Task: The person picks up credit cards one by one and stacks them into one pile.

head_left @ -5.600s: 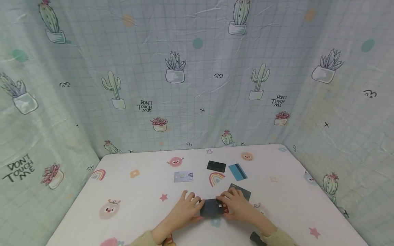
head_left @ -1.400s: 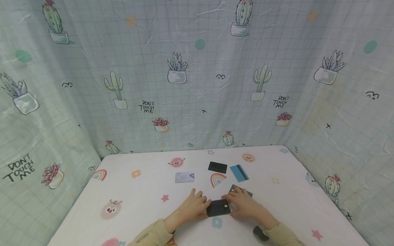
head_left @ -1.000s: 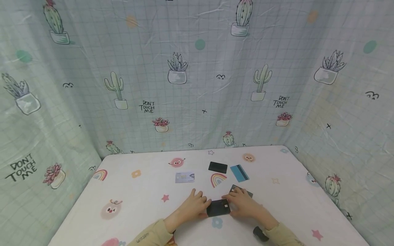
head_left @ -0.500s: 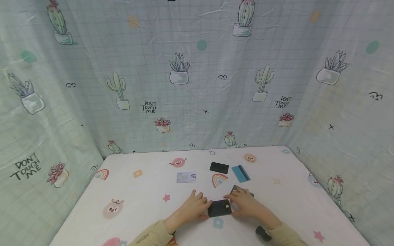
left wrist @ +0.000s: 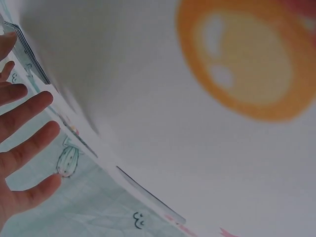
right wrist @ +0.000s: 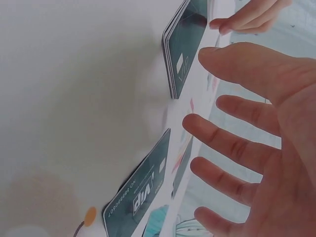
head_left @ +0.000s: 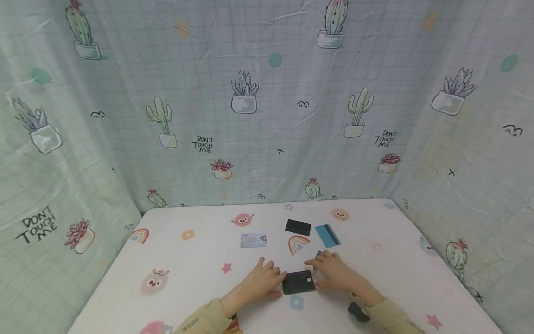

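A neat stack of dark bank cards (head_left: 298, 282) lies on the table between both hands; several layered edges show in the right wrist view, with a gold chip on the top card. My left hand (head_left: 260, 282) rests at the stack's left end, index fingertip right at its edge, fingers spread loosely. My right hand (head_left: 335, 273) stands beside the right end, its fingers extended and parted, holding nothing in the right wrist view. Beneath and behind those fingers lies another dark card marked VIP (right wrist: 140, 192), mostly hidden in the head view.
Farther back on the white patterned table (head_left: 200, 269) lie a silvery card (head_left: 253, 240), a black card (head_left: 298, 227) and a blue card (head_left: 327, 235) with a dark stripe. A small black object (head_left: 358, 312) sits by the right forearm. Cactus-print cloth (head_left: 267, 139) encloses the table.
The stack's cards, offset with a red patch showing several seconds ago, are now squared up. In the last half second my right hand has drawn slightly away rightward, covering more of the card behind.
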Available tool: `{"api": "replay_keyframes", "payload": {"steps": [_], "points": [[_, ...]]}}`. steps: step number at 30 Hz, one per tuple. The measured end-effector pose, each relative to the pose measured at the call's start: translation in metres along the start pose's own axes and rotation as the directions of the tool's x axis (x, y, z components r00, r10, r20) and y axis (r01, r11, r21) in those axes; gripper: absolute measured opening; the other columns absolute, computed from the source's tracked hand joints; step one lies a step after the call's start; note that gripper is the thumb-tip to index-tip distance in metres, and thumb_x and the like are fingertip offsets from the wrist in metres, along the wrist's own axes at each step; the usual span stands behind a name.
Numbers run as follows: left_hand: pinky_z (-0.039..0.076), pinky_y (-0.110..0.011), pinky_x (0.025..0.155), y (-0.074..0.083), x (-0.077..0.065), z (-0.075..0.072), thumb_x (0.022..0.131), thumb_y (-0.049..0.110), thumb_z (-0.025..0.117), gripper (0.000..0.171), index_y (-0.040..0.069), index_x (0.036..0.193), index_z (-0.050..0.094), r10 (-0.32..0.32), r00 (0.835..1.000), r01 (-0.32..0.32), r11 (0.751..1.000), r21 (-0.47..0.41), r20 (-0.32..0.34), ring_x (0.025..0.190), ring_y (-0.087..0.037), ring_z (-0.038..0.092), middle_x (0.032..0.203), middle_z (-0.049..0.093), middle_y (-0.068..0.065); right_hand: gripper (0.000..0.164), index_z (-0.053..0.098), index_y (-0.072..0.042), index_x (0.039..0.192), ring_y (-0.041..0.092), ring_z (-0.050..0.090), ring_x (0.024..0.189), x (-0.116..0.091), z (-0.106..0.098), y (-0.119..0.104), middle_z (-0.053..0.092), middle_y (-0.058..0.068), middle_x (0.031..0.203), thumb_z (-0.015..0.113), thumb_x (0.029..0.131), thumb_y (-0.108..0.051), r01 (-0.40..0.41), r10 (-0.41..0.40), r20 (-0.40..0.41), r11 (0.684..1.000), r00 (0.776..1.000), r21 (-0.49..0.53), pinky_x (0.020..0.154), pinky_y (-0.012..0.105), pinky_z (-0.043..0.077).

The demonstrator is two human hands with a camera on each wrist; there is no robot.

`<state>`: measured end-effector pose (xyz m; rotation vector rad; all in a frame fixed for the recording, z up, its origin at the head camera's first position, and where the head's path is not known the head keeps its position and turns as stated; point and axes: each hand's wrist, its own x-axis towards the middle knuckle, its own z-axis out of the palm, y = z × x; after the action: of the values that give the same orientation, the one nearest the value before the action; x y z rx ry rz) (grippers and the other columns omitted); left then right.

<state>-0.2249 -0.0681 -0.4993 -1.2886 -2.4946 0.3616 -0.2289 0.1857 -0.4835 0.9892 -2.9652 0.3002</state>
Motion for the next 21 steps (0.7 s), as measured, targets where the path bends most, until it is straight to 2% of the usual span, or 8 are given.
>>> {"api": "replay_keyframes", "payload": {"steps": [8,12,16,21], "points": [[0.041,-0.042,0.086,-0.006,-0.003,-0.007,0.079,0.047,0.058,0.041,0.022,0.112,0.059,-0.016,1.0,0.017,0.999,-0.037,0.021,0.091,-0.013,0.051,0.098,0.063,0.008,0.044,0.056,-0.018,0.115,0.014,0.039,0.085,0.003,-0.001,-0.002,0.06,-0.002,0.094,0.068,0.074,-0.028,0.003,-0.003,-0.036,1.0,0.999,-0.012,0.077,0.044,0.034],[0.04,-0.039,0.082,-0.011,-0.005,-0.009,0.08,0.046,0.058,0.037,0.023,0.108,0.06,-0.034,0.999,0.034,0.999,-0.019,-0.003,0.089,-0.012,0.05,0.095,0.062,0.008,0.04,0.057,-0.017,0.114,0.015,0.041,0.087,0.005,0.002,-0.002,0.06,-0.002,0.095,0.066,0.076,-0.027,-0.014,0.012,-0.061,0.999,0.998,-0.029,0.079,0.047,0.035],[0.039,-0.038,0.081,-0.016,-0.007,-0.007,0.08,0.045,0.059,0.034,0.023,0.106,0.061,-0.058,0.998,0.058,0.998,-0.005,-0.03,0.088,-0.013,0.05,0.093,0.062,0.008,0.037,0.058,-0.015,0.112,0.016,0.043,0.086,0.009,0.004,-0.006,0.061,-0.001,0.094,0.065,0.077,-0.026,-0.018,0.014,-0.105,0.999,0.994,-0.041,0.078,0.049,0.036],[0.04,-0.041,0.083,-0.023,-0.012,-0.001,0.081,0.041,0.06,0.032,0.021,0.105,0.061,-0.093,0.995,0.092,0.995,-0.028,-0.028,0.089,-0.014,0.05,0.094,0.062,0.007,0.035,0.059,-0.013,0.11,0.016,0.043,0.085,0.016,0.005,-0.011,0.061,0.001,0.095,0.065,0.078,-0.023,-0.048,0.046,-0.129,0.999,0.991,-0.013,0.077,0.051,0.036]]}}
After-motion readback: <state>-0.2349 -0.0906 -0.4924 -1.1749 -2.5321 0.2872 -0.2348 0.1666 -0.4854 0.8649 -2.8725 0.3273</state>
